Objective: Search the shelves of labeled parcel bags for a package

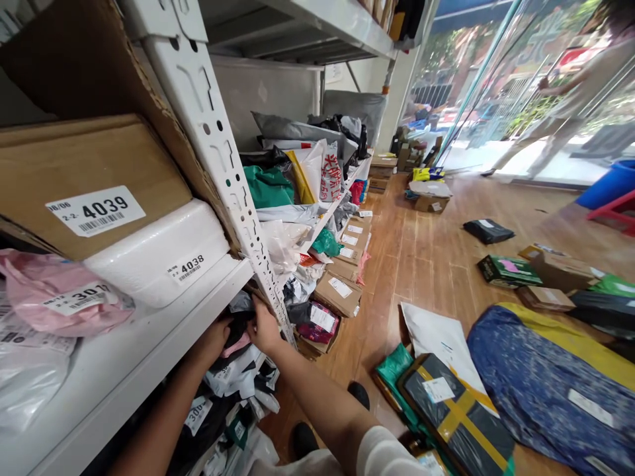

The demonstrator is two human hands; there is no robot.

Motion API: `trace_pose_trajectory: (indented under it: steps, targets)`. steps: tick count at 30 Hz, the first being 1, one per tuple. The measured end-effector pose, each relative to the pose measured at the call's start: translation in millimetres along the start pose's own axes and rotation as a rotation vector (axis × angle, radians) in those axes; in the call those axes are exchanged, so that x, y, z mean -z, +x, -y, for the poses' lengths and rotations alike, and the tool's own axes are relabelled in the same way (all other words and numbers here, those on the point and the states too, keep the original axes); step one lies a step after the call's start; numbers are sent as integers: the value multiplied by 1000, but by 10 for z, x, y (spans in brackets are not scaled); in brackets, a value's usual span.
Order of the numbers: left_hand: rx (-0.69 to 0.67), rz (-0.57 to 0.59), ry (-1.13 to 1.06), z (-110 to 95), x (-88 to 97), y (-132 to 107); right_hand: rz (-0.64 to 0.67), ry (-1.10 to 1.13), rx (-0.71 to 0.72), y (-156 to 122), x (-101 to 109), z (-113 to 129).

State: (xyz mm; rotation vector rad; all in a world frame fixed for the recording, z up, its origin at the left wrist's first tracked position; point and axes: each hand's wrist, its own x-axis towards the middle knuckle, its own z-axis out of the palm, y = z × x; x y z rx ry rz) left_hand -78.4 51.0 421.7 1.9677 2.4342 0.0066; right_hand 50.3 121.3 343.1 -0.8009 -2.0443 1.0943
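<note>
Both my hands reach under the white metal shelf into a pile of bagged parcels. My left hand sits on dark and pink parcels, its fingers hidden among them. My right hand rests just beside the perforated white upright, fingers tucked behind a black parcel on the lower level. More black and white mailer bags with number labels lie below my forearms.
The shelf above holds a cardboard box labelled 4039, a white parcel 4038 and a pink bag. Parcels cover the wooden floor: a taped black package, a blue sack. A person walks outside the glass front.
</note>
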Motion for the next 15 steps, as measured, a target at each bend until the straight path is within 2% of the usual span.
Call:
trace_pose_trajectory:
  steps: [2, 4, 6, 8, 11, 13, 15]
  targets:
    - [8, -44, -19, -47, -29, -144, 106, -32, 75, 59, -78, 41]
    - [-8, -135, -70, -103, -42, -354, 206, -60, 132, 91, -154, 70]
    - [-23, -261, -120, -153, -39, -560, 244, -78, 155, 23, -193, 57]
    - [-42, -357, -141, -190, -18, -667, 222, -88, 139, -189, -188, -32]
    - [-30, -415, -112, -211, 44, -505, 152, -134, -37, -758, -79, -349]
    - [44, -346, -60, -198, 97, -223, 119, -199, -251, -1235, 109, -659]
    - [109, -209, -47, -173, 149, 69, 115, -264, -426, -1730, 438, -982]
